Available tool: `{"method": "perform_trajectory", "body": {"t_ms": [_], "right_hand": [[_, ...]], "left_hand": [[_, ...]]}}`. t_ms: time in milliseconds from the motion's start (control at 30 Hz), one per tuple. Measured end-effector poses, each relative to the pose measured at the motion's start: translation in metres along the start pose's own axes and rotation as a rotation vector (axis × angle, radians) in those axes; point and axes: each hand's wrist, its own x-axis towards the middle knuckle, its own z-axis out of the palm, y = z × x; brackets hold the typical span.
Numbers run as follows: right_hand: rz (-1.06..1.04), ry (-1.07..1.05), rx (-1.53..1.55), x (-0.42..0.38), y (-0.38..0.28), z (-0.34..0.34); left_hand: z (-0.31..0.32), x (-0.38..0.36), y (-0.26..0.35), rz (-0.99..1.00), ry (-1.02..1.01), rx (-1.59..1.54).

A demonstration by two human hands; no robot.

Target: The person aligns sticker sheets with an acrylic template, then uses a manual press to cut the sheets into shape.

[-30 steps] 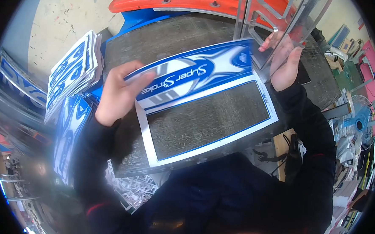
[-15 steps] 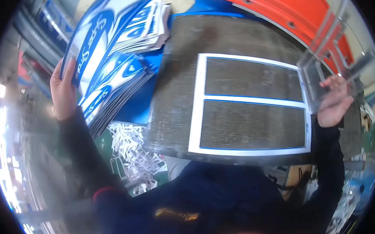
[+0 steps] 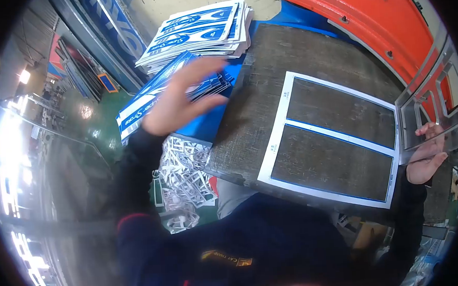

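My left hand (image 3: 185, 96) is open, thumb and fingers apart, above a stack of blue-and-white printed sheets (image 3: 152, 103). It hides part of that stack. My right hand (image 3: 425, 156) is at the right edge of a dark, scuffed board (image 3: 336, 109), palm turned up and fingers spread, with nothing visible in it. Its fingers overlap a clear plastic panel (image 3: 412, 125). On the board lies a white paper frame (image 3: 275, 135) with two rectangular cut-outs edged in blue. The right side of this frame is close to my right hand.
A taller pile of printed sheets (image 3: 197, 30) stands behind the first stack, on a blue surface (image 3: 202, 124). An orange-red machine part (image 3: 356, 4) curves along the board's far side. White paper offcuts (image 3: 184, 171) fill the space below left.
My left hand has let go of the printed sheet it held raised at the left and moved right, over the stack. My right hand stays by the clear panel. The view has shifted.
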Motion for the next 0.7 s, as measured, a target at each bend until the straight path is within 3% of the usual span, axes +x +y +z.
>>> {"method": "perform_trajectory", "body": {"t_ms": [167,267,333,367,400,433,467,500,533,567,600,633,667,700], "right_hand": [[-0.044,0.009,0.045,-0.001,0.003,-0.006],[-0.012,0.043,0.050,0.000,-0.003,0.003],[0.001,0.073,0.074,-0.001,-0.004,0.005],[0.015,0.102,0.098,-0.001,-0.004,0.006],[0.015,0.092,0.104,-0.001,-0.003,0.004],[0.027,0.067,0.112,0.000,-0.002,0.000],[0.042,0.044,0.121,0.000,-0.002,-0.003],[0.044,0.038,0.126,-0.001,-0.002,-0.005],[0.058,0.031,0.123,0.000,-0.003,-0.006],[0.070,0.026,0.120,-0.001,-0.003,-0.007],[0.075,0.020,0.123,-0.002,-0.004,-0.007],[0.072,0.020,0.127,-0.003,-0.006,-0.006],[0.073,0.015,0.116,-0.002,-0.007,-0.005],[0.075,0.008,0.105,-0.002,-0.008,-0.004]], "left_hand": [[0.072,0.032,0.016,0.156,-0.408,0.206],[0.076,0.043,0.017,0.277,-0.345,0.224],[0.056,0.058,0.025,-0.018,-0.385,-0.152],[0.052,0.062,0.021,-0.052,-0.191,-0.367],[0.028,0.068,0.022,-0.286,-0.121,-0.711],[0.001,0.070,0.000,-0.227,0.030,-0.726],[-0.020,0.068,-0.020,-0.141,0.243,-1.070],[-0.064,0.064,-0.049,-0.053,0.254,-1.169],[-0.109,0.060,-0.080,0.118,0.001,-1.582],[-0.142,0.046,-0.082,0.068,0.507,-1.273],[-0.180,0.037,-0.093,0.038,0.796,-1.126],[-0.225,0.015,-0.116,0.139,0.587,-1.163],[-0.238,0.007,-0.108,0.146,0.681,-1.211],[-0.232,0.021,-0.087,0.044,1.173,-0.985]]}}
